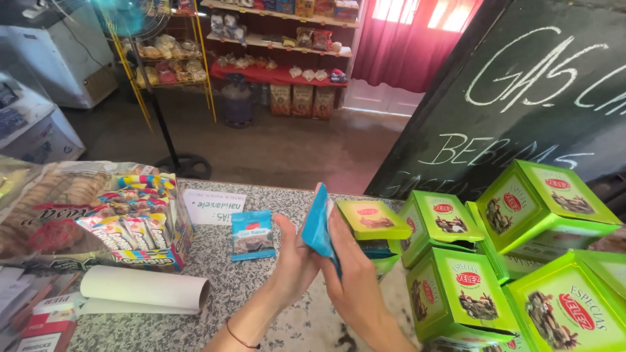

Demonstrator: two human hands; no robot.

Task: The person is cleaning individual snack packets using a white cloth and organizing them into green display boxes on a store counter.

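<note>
Blue foil sachets [317, 228], a thin flat stack of them, sit pressed between our two hands above the speckled grey stone tabletop [261, 287]. Our left hand [293, 261] cups the stack from one side, fingers curled partway; our right hand [352, 274] lies flat against the other face, thumb over the top edge, so both hands are closed onto the packets. They look light, soft and a bit slick, so we judge that a grip across the flat faces, near the middle, suits them best, since the edges would slip and fan out. One more small blue sachet [252, 235] lies flat on the tabletop just left of our hands. To the right, bright green cardboard boxes [456, 280] are stacked close together; the nearest small green box [373, 219] stands open, though what it holds we cannot make out. Farther left, a colourful open display carton [140, 225] holds striped candy packets, with a white paper roll [143, 290] in front of it.
</note>
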